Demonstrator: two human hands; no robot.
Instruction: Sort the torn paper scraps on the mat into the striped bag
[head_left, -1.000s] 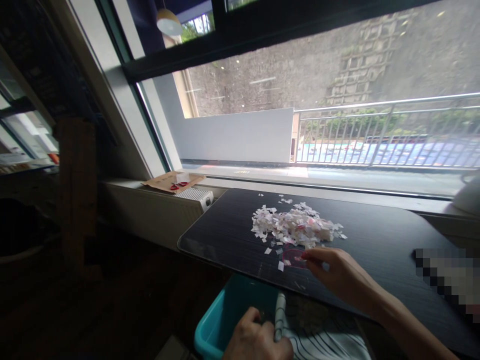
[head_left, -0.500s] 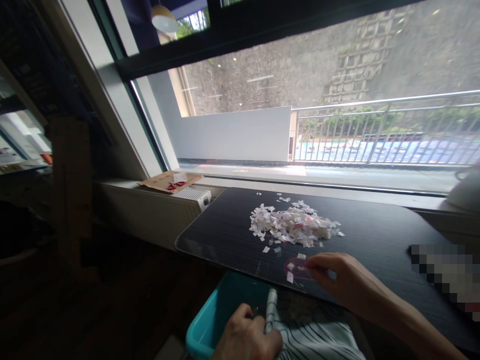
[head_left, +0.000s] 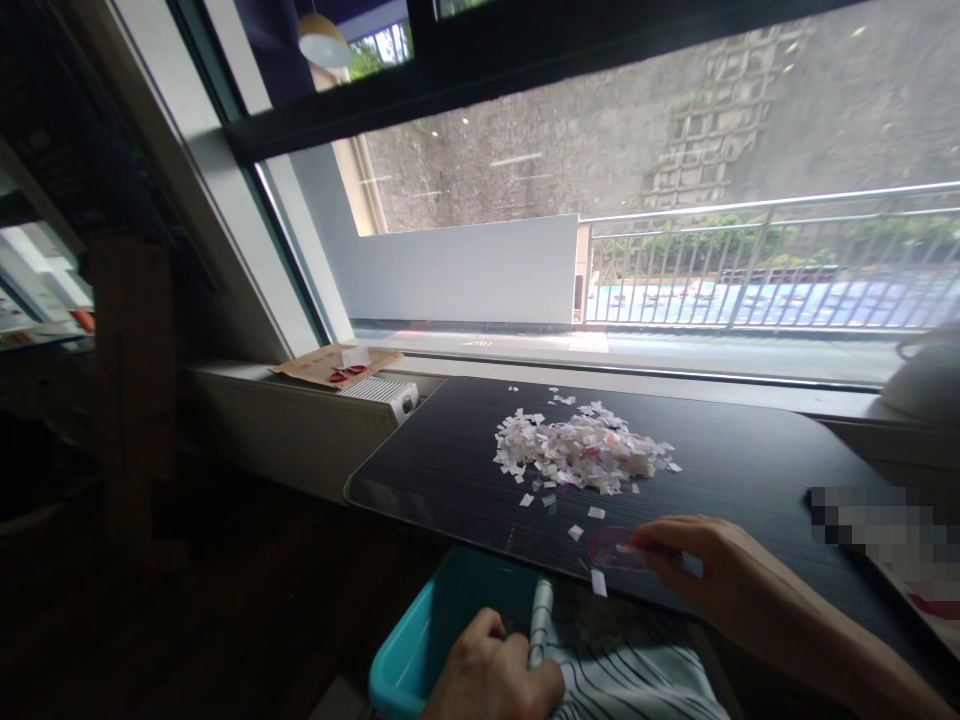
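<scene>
My right hand [head_left: 697,555] pinches the end of a flat, see-through pink plastic piece [head_left: 611,548], rounded at its far end, low over the front edge of the dark table [head_left: 427,455]. A white paper scrap [head_left: 598,582] is at the table edge, just below the plastic piece. More scraps lie close by, in front of a heap of small cut paper pieces [head_left: 577,450]. My left hand [head_left: 499,665] is closed at the near right side of a turquoise bin [head_left: 394,660], seemingly on its rim; the fingertips are hidden. Striped cloth [head_left: 630,670] lies beside this hand.
A pixelated flat object [head_left: 870,540] lies at the table's right side. Left of the table, a radiator [head_left: 382,395] stands under the sill, with brown cardboard [head_left: 311,365] and red-handled scissors [head_left: 347,374] on top. A large window runs behind the table.
My right hand has moved slightly right and toward me with the pink plastic piece. One scrap has shifted to the table edge. My left hand stays at the bin.
</scene>
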